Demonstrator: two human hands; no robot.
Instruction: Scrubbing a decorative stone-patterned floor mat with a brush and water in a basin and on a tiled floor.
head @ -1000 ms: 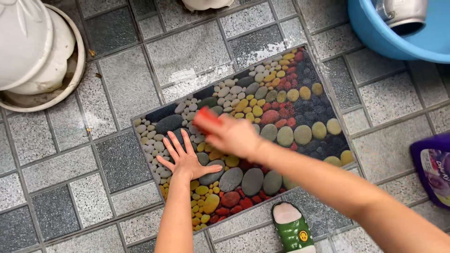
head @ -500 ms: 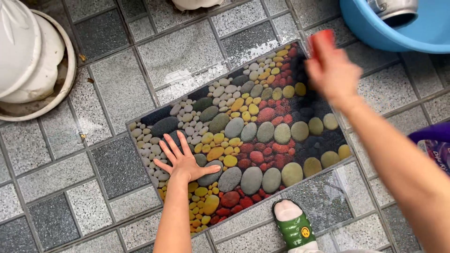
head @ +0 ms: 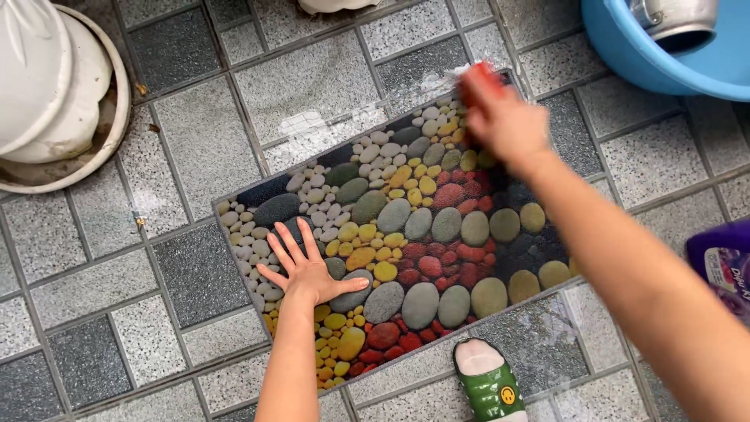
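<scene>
Pebble-print doormat (head: 406, 234) lies flat and askew on the wet grey tiled floor (head: 203, 148). Far right, a blue basin (head: 625, 47) holds a metal pot (head: 676, 19); a purple detergent pouch (head: 723, 266) sits at the right edge. Left hand (head: 308, 270) presses the mat's near-left part, fingers splayed. Right hand (head: 500, 117) clenches a red scrubber (head: 480, 78) at the far edge.

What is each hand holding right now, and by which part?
The right hand grips a blurred red object; which part, unclear. The left hand presses flat on the mat.
</scene>
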